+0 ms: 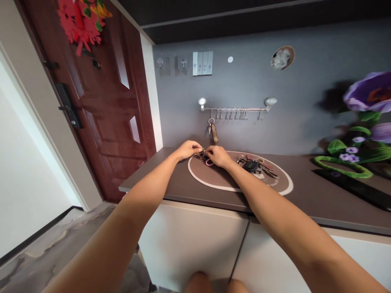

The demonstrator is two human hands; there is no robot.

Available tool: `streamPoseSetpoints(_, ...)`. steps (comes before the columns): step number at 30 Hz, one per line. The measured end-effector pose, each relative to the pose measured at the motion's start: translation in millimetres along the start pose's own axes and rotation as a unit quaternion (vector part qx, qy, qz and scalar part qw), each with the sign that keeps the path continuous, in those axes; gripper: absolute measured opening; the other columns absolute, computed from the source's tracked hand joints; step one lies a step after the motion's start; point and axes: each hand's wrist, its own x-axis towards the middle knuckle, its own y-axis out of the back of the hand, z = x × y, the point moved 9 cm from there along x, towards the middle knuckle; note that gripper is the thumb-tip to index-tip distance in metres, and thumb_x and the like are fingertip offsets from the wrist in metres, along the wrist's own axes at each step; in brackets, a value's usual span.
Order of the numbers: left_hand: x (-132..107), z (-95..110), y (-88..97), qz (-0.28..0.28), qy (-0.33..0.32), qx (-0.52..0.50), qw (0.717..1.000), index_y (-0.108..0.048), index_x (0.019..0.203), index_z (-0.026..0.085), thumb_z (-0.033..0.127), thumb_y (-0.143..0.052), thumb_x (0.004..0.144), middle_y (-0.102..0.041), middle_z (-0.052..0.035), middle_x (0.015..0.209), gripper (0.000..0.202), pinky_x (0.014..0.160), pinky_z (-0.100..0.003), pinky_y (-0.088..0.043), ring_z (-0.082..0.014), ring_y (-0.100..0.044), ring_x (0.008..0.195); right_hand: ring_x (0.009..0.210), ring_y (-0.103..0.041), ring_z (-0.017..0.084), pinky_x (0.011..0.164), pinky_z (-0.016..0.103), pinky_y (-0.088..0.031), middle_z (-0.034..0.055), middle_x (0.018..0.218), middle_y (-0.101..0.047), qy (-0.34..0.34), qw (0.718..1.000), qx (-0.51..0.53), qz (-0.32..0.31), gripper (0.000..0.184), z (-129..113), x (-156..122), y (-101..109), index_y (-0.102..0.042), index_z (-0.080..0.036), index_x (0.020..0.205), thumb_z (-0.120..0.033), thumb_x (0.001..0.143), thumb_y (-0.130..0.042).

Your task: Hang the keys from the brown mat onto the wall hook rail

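Observation:
Above the left part of a brown oval mat [224, 179], both my hands pinch at one small bunch of keys [202, 154]. My left hand [190, 149] has its thumb and fingers closed on the left side of the bunch. From the right, my right hand [217, 156] is closed on it too, and a pink loop [209, 162] hangs under its fingers. The fingers partly hide the bunch, so its single parts are hard to make out. A pile of keys with a black fob [251, 166] lies on the mat's right half.
A hook rail [235, 109] on the grey wall holds a key ring with a brown tag [214, 133]. Purple artificial flowers [368, 97] and a long black object [354, 188] occupy the right of the counter [308, 203]. A dark red door [113, 101] stands left.

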Motion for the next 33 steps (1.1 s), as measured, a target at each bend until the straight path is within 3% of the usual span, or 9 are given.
streamPoseSetpoints(10,-2,-4,1.5,0.047,0.061,-0.181,0.981,-0.061,0.081,0.008,0.024,-0.066,0.067,-0.062,-0.0036,0.067,0.022,0.063,-0.025,-0.045,-0.0071,-0.055,0.057,0.07,-0.056,0.013,0.07,0.024,-0.04,0.0029,0.076,-0.065,-0.014,0.981,0.173,0.092,0.017,1,-2,18,-0.063,-0.017,0.081,-0.021,0.075,-0.047)
streamPoseSetpoints(17,-1,-3,3.6,0.065,0.052,-0.229,0.97,-0.061,0.081,0.009,0.027,-0.069,0.064,-0.064,-0.0034,0.071,0.027,0.069,-0.029,-0.047,-0.0095,-0.059,0.064,0.067,-0.055,0.012,0.069,0.025,-0.042,0.0009,0.072,-0.063,-0.001,0.954,0.28,0.108,0.019,7,2,16,-0.063,-0.017,0.079,-0.029,0.073,-0.048)
streamPoseSetpoints(33,-1,0,-2.0,0.052,0.049,-0.22,0.973,-0.062,0.086,0.009,0.034,-0.069,0.063,-0.065,-0.0048,0.073,0.035,0.071,-0.029,-0.049,-0.0093,-0.059,0.065,0.065,-0.054,0.012,0.065,0.024,-0.042,0.0012,0.071,-0.063,0.0,0.949,0.293,0.113,0.025,8,1,20,-0.062,-0.016,0.076,-0.037,0.073,-0.049)
